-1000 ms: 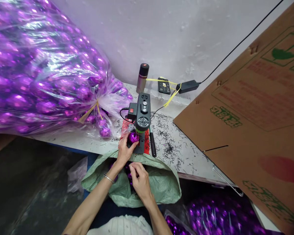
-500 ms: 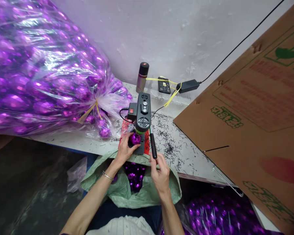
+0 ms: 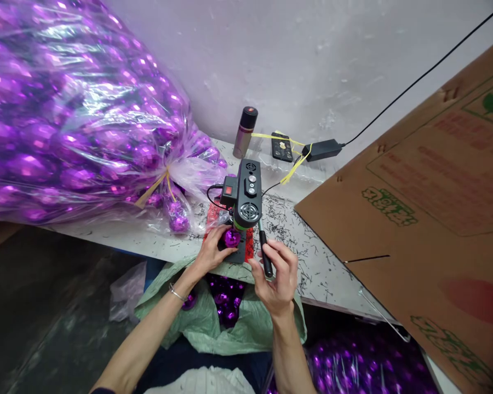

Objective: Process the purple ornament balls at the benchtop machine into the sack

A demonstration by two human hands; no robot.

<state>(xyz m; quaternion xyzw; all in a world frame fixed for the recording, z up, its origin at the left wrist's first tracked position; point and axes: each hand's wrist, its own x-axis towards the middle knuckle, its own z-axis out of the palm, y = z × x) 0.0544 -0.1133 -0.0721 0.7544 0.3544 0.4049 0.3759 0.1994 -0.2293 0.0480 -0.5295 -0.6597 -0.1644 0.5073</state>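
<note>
A small black machine with round vents and a red switch stands on the white table. Under its head sits a shiny purple ball, which my left hand grips from the left between thumb and fingers. The machine's black lever handle slants down on its right side. My right hand is at this handle, fingers curled over its right side and thumb apart at the lower left. Below the table edge, a green sack lies open with purple balls inside.
A big clear bag of purple balls fills the left. Behind the machine are a flask, a phone and a power adapter. Small black bits litter the table. A cardboard box stands at right.
My right hand has moved up and right along the lever handle, its fingers spreading more. My left hand stays on the ball. The whole view has shifted slightly.
</note>
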